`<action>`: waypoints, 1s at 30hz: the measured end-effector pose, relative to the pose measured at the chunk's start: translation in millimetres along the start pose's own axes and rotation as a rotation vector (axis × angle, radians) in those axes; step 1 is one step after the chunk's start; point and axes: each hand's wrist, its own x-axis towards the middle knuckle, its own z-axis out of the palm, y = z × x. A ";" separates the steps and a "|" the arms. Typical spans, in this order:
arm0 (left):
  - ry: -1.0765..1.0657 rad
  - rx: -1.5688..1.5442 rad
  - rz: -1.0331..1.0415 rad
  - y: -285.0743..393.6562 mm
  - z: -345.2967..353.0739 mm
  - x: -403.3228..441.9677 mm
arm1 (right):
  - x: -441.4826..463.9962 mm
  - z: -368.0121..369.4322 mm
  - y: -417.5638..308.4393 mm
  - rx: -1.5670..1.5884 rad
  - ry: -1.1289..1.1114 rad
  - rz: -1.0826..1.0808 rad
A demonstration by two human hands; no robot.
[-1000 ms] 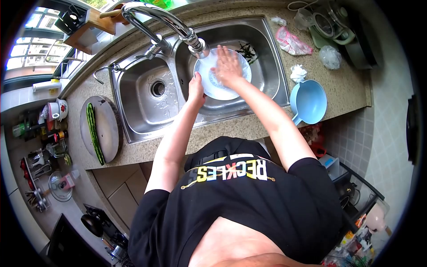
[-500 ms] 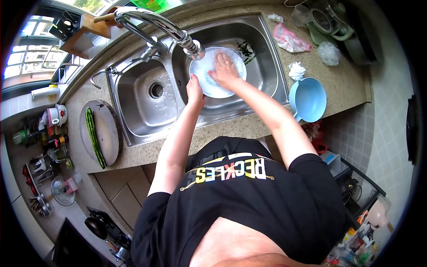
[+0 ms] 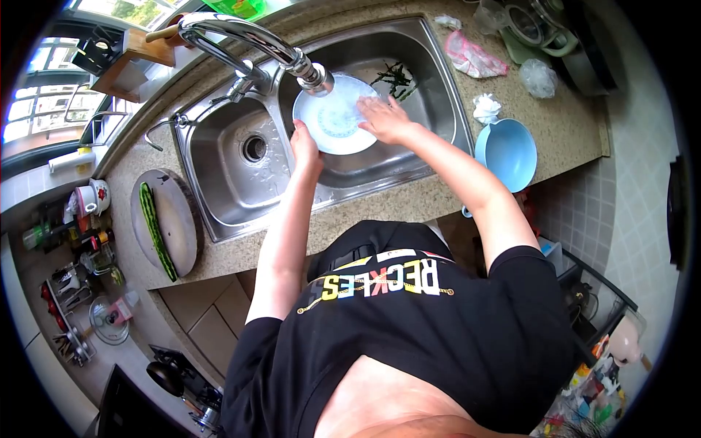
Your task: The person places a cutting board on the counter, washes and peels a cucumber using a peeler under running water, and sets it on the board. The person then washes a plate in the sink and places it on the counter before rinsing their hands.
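**Round white dish [image 3: 328,109] framed by a gripping left hand [image 3: 305,150] and an open right hand [image 3: 387,120]**

At the near left, a cucumber [image 3: 156,228] is laid on a round chopping board [image 3: 181,237], its long axis set roughly near to far. At the near right, a blue handled bowl [image 3: 515,153] is stood on the worktop [image 3: 420,197]. The dish's near left rim is gripped by the left hand, the nearer of the two to the person; the dish is thus placed far and to the right of it. The right hand is spread, its fingers laid over the dish's right side without being closed round it. The dish is held in the right basin [image 3: 438,102]; being round, it is given no long axis. Its far left rim is overlapped by the faucet nozzle [image 3: 316,77]. Beyond the right hand, green scraps [image 3: 394,79] are left in the basin.
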 end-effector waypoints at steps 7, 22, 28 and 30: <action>0.011 -0.021 0.070 -11.8 22.7 -0.9 | 42.6 12.0 -64.9 -0.065 0.205 0.139; -0.095 -0.113 0.076 -21.9 -5.5 14.6 | 48.5 23.5 -35.1 0.175 0.166 0.039; -0.018 -0.080 0.131 -20.6 -15.5 23.5 | 35.2 30.9 13.5 -0.033 0.319 0.124; -0.046 -0.068 0.184 -22.5 -16.1 23.2 | 31.7 46.5 18.5 0.565 0.497 0.239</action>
